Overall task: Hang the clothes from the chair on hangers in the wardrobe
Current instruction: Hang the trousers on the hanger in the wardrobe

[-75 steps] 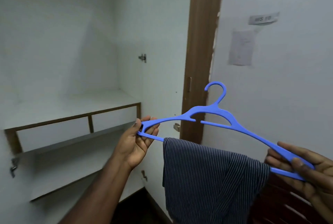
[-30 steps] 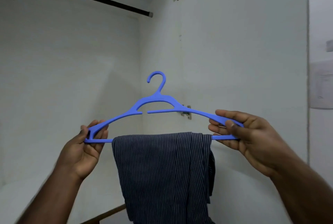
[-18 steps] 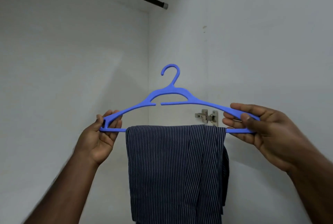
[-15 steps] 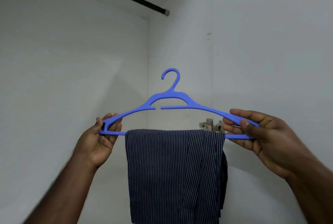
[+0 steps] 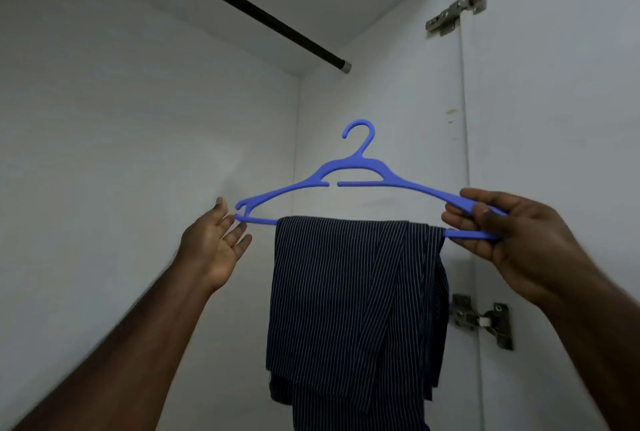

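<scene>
The right hand [image 5: 498, 226] is pinching the right end of the blue hanger [image 5: 356, 174], thumb over the upper arm and fingers curling round the lower bar. The left hand [image 5: 216, 243] is lying released, palm up and fingers straight, with its fingertips just touching or just beside the hanger's left tip; I cannot tell which. So the right hand alone looks to be carrying the load.

The striped trousers [image 5: 353, 299] are draping folded over the lower bar, sitting toward its right half and hanging straight down between the two forearms.

The hanger's long axis is running roughly from 9 o'clock to 3 o'clock across the view, close to level, with the hook [image 5: 360, 134] standing up at 12 o'clock from its middle and opening toward 9 o'clock.

The wardrobe rail [image 5: 242, 4] is lying well above, toward 11 o'clock from the hook, slanting from the upper left down to its end cap against the side wall [image 5: 381, 101]. Hook and rail are well apart, and the wardrobe's ceiling sits close over the rail.

Judging from this, the coming move is calling for the right hand to be lifting the hanger up and to the left, bringing the hook over the rail. The left hand is nearer the rail and free to steady the hanger.

Two door hinges [image 5: 457, 9] are showing on the right.
</scene>
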The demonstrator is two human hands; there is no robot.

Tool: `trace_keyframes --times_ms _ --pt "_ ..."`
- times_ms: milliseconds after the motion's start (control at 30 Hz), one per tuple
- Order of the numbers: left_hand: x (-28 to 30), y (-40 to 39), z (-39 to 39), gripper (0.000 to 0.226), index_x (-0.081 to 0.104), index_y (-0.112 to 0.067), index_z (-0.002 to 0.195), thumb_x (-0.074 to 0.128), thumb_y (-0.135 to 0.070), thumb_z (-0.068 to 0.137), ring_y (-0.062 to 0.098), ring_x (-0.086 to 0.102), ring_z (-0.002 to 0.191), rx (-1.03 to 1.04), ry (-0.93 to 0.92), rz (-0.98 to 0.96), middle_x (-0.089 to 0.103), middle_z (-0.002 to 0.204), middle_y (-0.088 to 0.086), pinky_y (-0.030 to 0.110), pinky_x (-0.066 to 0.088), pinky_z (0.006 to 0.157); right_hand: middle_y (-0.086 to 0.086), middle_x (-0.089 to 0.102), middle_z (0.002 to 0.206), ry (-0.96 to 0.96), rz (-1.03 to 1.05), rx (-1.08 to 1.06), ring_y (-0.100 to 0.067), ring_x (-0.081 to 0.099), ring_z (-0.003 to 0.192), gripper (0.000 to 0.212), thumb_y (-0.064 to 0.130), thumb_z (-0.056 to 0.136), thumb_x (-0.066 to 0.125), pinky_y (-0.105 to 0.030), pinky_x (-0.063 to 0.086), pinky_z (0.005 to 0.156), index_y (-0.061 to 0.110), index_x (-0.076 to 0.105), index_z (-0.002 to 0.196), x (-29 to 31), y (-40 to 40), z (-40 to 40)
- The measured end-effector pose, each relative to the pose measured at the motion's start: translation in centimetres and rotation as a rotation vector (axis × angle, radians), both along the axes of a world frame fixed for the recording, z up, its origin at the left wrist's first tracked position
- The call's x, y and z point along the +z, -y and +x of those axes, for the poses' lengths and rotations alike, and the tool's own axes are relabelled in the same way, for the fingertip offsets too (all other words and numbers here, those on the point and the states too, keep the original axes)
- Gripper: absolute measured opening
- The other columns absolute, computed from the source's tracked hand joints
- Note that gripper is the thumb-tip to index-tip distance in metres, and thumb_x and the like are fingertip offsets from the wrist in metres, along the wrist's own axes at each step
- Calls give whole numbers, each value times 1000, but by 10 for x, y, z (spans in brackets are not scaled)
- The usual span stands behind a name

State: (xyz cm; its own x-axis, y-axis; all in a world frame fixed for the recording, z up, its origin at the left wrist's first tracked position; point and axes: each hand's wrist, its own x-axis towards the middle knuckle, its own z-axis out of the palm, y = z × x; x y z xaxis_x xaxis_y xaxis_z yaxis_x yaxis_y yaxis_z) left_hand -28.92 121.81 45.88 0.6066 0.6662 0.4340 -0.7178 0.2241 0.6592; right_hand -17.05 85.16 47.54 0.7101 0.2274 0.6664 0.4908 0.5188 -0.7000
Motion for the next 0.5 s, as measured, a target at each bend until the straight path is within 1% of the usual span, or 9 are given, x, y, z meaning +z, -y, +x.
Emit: trace_keyframes --times_ms 67,133,233,300,400,500 --pt "13 -5 5 58 37 -12 153 51 -38 103 32 43 141 -7 33 32 40 156 11 46 41 111 -21 73 103 32 -3 -27 -30 74 94 24 1 102 44 -39 63 75 -2 61 119 22 -11 4" --pt "26 -10 12 58 39 -12 152 51 -40 102 31 41 143 -14 70 64 40 157 11 43 42 108 -23 71 104 58 0 -50 -29 74 93 23 1 102 44 -38 63 73 -3 61 119 47 -22 9" --pt "46 -15 21 62 36 -12 153 52 -42 102 29 41 143 -16 104 106 35 159 10 42 42 110 -24 69 107 74 5 -61 -29 75 91 21 0 103 43 -35 63 69 -1 62 113 82 -38 21" --pt "60 -20 28 61 38 -13 153 51 -44 102 28 41 143 -22 112 147 37 159 9 42 41 110 -23 69 106 87 0 -81 -28 75 89 20 0 103 43 -33 62 66 1 62 110 103 -51 31" --pt "80 -28 43 60 41 -14 151 51 -46 101 27 43 142 -24 110 217 41 157 7 43 42 110 -21 69 104 131 -4 -117 -27 74 90 19 0 104 43 -33 62 65 1 61 110 134 -71 45" --pt "98 -36 61 61 42 -13 151 49 -48 102 27 41 143 -15 111 275 40 157 8 44 41 111 -21 68 102 157 14 -147 -27 73 90 17 1 104 44 -34 62 64 3 61 105 166 -89 61"
